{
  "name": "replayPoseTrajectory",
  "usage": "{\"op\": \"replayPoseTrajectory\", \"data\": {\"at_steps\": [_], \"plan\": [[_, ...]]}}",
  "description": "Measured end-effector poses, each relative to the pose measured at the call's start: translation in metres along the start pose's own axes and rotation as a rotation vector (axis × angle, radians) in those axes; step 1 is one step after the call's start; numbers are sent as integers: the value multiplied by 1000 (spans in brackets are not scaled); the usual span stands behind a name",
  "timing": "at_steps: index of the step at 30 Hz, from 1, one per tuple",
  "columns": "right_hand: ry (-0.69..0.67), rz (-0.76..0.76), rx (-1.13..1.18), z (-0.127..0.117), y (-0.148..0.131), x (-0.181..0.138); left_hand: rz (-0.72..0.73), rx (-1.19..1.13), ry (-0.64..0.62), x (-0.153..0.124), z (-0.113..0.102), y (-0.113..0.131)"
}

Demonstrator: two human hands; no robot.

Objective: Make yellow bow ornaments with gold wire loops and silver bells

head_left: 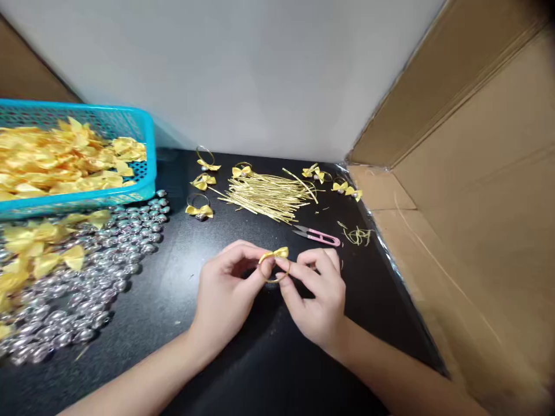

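Observation:
My left hand (229, 289) pinches one side of a small gold ring of twist tie (274, 281) that carries a yellow ribbon bow (281, 252). On the other side, fingers of my right hand (318, 292) are closed on the same ring, the index finger reaching into the loop. Beyond my hands lies a pile of gold twist ties (269, 196). Pink-handled thread snips (318, 236) rest just past my right hand, blades pointing left. Whether a bead sits on the bow in my hands, I cannot tell.
A blue basket (152, 156) of yellow bows stands at the left, with silver beads (95, 289) spread before it. Bows on gold loops (200, 211) lie around the tie pile. Gold scraps (359, 236) lie near the right table edge, beside cardboard walls (477, 144).

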State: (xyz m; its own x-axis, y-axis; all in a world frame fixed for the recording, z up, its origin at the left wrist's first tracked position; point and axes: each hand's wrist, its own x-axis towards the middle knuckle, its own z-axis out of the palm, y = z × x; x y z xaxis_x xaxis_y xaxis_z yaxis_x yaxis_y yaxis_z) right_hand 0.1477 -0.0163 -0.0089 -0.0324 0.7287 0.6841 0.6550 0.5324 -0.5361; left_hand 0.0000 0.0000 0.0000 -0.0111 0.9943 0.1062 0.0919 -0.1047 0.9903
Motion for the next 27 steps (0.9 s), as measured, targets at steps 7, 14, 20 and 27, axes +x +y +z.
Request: {"op": "replayPoseTrajectory", "data": {"at_steps": [7, 14, 20, 27], "plan": [[30, 55, -47, 1, 0, -2, 76, 71, 5, -2, 0, -5], [-1, 95, 30, 2, 4, 3, 137, 112, -33, -2, 1, -5], [-6, 54, 29, 4, 9, 3, -115, -53, -44, -1, 3, -2], [31, -99, 37, 8, 14, 2, -471, -302, -38, 4, 7, -5]]}}
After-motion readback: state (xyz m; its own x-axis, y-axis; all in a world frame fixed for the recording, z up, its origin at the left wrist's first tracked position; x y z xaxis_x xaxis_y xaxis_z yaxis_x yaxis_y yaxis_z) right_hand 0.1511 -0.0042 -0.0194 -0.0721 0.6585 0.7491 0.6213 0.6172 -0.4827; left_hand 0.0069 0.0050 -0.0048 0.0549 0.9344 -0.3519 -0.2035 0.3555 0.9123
